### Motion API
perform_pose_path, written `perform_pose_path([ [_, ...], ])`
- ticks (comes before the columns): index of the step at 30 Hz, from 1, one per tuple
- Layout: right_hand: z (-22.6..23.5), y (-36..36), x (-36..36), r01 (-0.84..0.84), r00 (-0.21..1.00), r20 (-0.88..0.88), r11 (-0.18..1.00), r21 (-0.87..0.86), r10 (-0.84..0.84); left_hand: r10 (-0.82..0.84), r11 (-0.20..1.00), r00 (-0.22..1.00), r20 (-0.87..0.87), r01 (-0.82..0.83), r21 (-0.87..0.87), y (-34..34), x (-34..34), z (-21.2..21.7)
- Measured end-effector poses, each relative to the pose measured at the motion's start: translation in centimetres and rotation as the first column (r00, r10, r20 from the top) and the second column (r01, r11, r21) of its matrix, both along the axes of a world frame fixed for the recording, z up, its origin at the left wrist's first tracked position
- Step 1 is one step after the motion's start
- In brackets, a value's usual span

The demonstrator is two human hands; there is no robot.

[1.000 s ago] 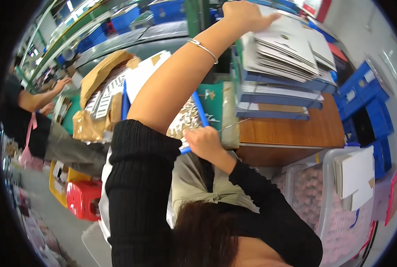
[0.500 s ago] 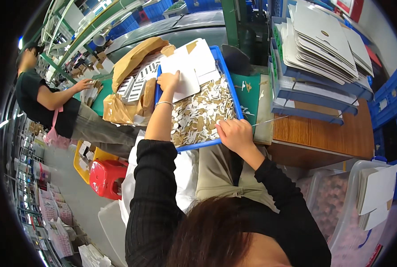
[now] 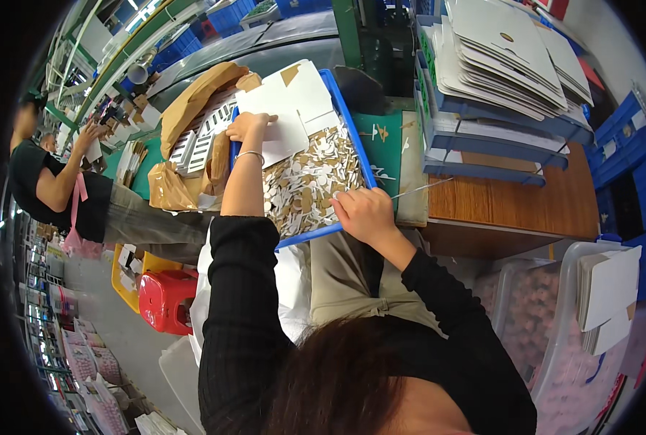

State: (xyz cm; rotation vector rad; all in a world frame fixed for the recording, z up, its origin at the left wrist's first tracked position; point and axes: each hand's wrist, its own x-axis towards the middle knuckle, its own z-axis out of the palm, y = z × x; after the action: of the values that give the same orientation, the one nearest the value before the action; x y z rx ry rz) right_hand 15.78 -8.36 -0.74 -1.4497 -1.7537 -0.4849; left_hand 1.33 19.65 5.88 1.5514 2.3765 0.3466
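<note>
my left hand lies on a white card sheet at the far left of the blue tray, fingers pressing its edge. my right hand is curled over the tray's near right rim, gripping it — a thin metal pick pokes out to the right. the tray sits across my lap, full of paper scraps, with a wooden table just right.

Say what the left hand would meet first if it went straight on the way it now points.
The left hand already rests on the white card sheet in the blue tray. Going straight on, it would likely slide across that sheet toward the tray's far rim; depth is unclear.
</note>
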Motion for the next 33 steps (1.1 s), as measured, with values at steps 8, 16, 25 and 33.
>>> perform_pose_path([
  [8, 0.0, -0.1, 0.0, 0.007, 0.999, -0.033, 1.0, 0.007, -0.007, -0.183, 0.931, 0.887, 0.423, 0.017, 0.365, -1.2, -2.1, 0.8],
  [16, 2.8, -0.7, 0.5, -0.022, 0.98, -0.199, 0.995, -0.094, 0.003, -0.583, 0.597, 0.641, 0.499, -0.08, 0.799, -10.2, -5.0, 1.8],
  [25, 7.2, 1.6, 2.5, 0.101, 0.867, -0.495, 0.993, 0.055, -0.06, -0.67, 0.679, 0.285, 0.686, -0.139, 0.721, -19.9, -5.2, -1.1],
  [33, 6.7, 1.4, 3.4, -0.063, 0.74, -0.672, 0.998, -0.022, 0.032, -0.685, 0.71, 0.024, 0.728, -0.204, 0.674, -20.3, -5.3, -4.4],
])
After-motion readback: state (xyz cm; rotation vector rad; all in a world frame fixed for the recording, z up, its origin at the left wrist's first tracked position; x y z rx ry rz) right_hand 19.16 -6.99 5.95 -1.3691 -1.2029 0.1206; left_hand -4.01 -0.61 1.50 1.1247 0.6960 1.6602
